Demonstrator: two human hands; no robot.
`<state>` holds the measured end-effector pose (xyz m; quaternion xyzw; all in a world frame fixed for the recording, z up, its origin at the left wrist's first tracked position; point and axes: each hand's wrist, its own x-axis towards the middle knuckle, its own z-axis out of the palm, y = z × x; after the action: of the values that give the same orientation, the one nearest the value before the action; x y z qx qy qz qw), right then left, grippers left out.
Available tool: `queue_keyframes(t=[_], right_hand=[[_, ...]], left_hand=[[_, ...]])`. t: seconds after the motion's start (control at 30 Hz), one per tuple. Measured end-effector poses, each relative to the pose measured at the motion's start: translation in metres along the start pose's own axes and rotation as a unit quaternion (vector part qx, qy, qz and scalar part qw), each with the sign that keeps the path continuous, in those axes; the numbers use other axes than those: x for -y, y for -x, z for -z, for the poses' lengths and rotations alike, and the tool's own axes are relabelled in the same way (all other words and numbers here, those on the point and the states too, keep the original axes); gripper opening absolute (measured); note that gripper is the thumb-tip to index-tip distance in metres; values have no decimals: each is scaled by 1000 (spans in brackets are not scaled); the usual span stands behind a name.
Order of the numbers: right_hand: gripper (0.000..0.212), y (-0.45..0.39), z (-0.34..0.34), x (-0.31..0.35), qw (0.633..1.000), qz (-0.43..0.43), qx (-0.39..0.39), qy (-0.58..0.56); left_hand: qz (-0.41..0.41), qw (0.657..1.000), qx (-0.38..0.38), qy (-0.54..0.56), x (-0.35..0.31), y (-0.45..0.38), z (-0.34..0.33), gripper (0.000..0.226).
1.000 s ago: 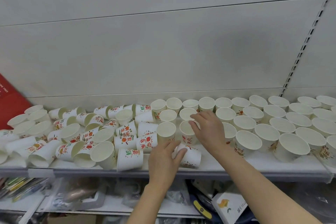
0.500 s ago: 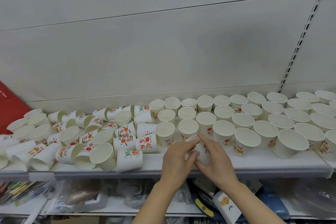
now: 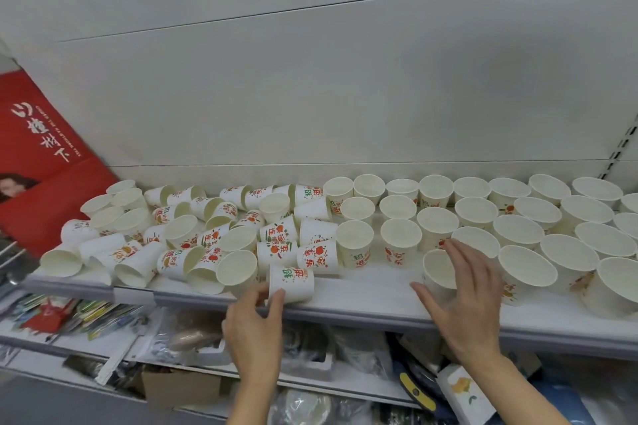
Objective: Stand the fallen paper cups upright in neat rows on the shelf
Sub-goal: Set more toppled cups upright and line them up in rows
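Observation:
Many white paper cups with red and green print cover the white shelf (image 3: 379, 310). Upright cups (image 3: 476, 214) stand in rows on the right half. Fallen cups (image 3: 179, 235) lie jumbled on the left half. My left hand (image 3: 255, 321) reaches up at the shelf's front edge, and its thumb and forefinger pinch the near end of one printed cup (image 3: 293, 283) at the pile's front. My right hand (image 3: 462, 293) is spread with straight fingers beside an upright cup (image 3: 438, 269) in the front row, holding nothing.
A red poster (image 3: 41, 162) leans at the far left end of the shelf. A white back panel rises behind the cups, with a slotted upright (image 3: 621, 148) at the right. The lower shelf (image 3: 103, 321) holds packaged goods and bags.
Both hands held one cup at the front edge. That cup now stands upright in the front row and my right hand has let go. My left hand moved left to another cup.

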<state>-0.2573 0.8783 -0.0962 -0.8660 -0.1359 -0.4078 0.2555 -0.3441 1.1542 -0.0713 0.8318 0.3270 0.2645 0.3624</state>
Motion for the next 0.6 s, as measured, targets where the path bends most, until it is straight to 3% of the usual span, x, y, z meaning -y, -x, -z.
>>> queue_keyframes(t=[0.13,0.23,0.3,0.43,0.6], right_hand=[[44,-9,-1,35,996,50,-69,-29],[20,-6,-21,72,993,51,-17,-107],[12,-3,-39,95,989,2,48,-143],[27,-8,-61,128,954,-187,200,-123],[18,-14,-75,147,903,-330,233,-148]], left_hand=[[-118,993,21,-21,3,-4,4,14],[-242,963,9,-118,6,-10,13,16],[-301,940,1,-161,9,-15,19,16],[-343,923,-14,-174,13,-21,23,16],[-368,918,-23,-146,15,-28,23,6]])
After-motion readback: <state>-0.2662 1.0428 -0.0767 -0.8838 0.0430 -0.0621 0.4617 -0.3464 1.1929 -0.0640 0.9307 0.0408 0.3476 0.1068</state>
